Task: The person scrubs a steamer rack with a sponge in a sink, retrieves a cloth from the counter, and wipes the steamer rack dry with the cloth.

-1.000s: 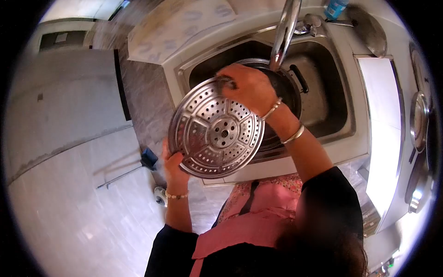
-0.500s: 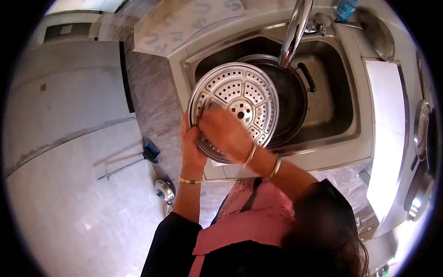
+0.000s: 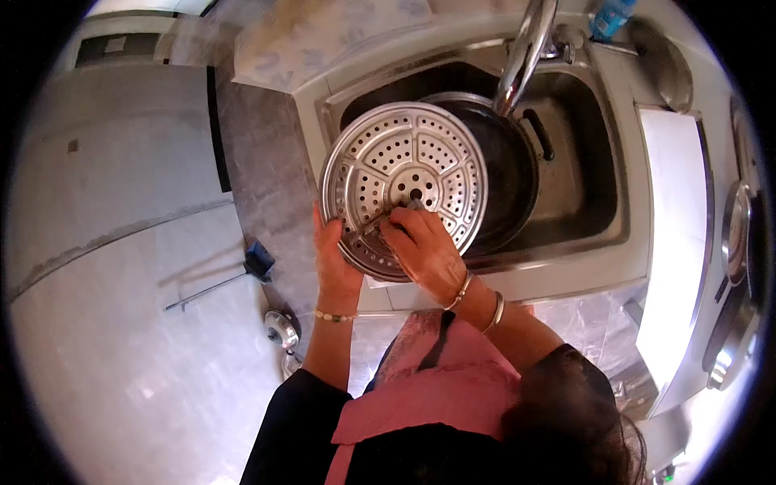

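Observation:
A round metal steamer tray (image 3: pixel 386 152), punched with holes in ringed sections, is tilted over the left part of the sink. My left hand (image 3: pixel 337 263) grips its lower left rim, thumb on top and fingers underneath. Across the tray's lower middle, my right hand (image 3: pixel 430 257) presses down with bent, closed fingers. Something small and greyish shows at its fingertips; I cannot make out what it is. Behind the tray, partly covered by it, a dark pan (image 3: pixel 511 190) with a black side handle sits in the sink.
The steel sink (image 3: pixel 621 182) surrounds the pan, with a chrome faucet (image 3: pixel 525 61) reaching over it. A blue bottle (image 3: pixel 612 18) and a round lid (image 3: pixel 664 69) stand at the back right. On the floor to the left are a dustpan (image 3: pixel 259 259) and a shiny lidded pot (image 3: pixel 280 330).
My right hand has moved from the tray's left side toward its lower middle, to the right and down. The tray has shifted slightly left, still gripped by my left hand.

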`<control>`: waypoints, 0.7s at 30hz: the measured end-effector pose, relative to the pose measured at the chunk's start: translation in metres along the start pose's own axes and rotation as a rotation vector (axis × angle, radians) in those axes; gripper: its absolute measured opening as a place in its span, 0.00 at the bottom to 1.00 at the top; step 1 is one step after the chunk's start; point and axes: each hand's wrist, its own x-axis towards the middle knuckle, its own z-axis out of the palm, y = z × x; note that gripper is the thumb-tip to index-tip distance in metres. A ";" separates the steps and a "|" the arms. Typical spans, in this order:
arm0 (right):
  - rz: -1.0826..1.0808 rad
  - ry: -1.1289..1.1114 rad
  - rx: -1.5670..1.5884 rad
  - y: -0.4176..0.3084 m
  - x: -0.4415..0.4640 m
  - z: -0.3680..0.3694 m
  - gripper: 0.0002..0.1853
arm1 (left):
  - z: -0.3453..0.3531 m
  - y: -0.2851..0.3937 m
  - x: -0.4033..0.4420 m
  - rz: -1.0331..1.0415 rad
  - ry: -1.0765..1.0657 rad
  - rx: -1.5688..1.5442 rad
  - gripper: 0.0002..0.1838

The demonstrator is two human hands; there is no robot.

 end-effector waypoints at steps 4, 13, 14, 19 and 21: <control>0.072 0.043 -0.087 0.016 0.037 -0.018 0.10 | 0.004 -0.006 -0.005 -0.009 0.016 0.014 0.31; 0.053 0.022 -0.032 0.006 0.029 -0.012 0.21 | 0.008 0.001 -0.008 0.017 -0.036 0.046 0.28; 0.042 0.037 -0.032 0.004 0.029 -0.012 0.18 | 0.011 0.000 -0.009 0.018 -0.010 0.039 0.27; 0.068 -0.107 -0.069 -0.005 -0.008 -0.021 0.13 | 0.005 0.001 -0.002 0.004 -0.009 -0.014 0.27; 0.070 -0.059 -0.094 0.002 -0.021 -0.018 0.13 | -0.003 0.001 -0.003 -0.035 0.015 -0.003 0.27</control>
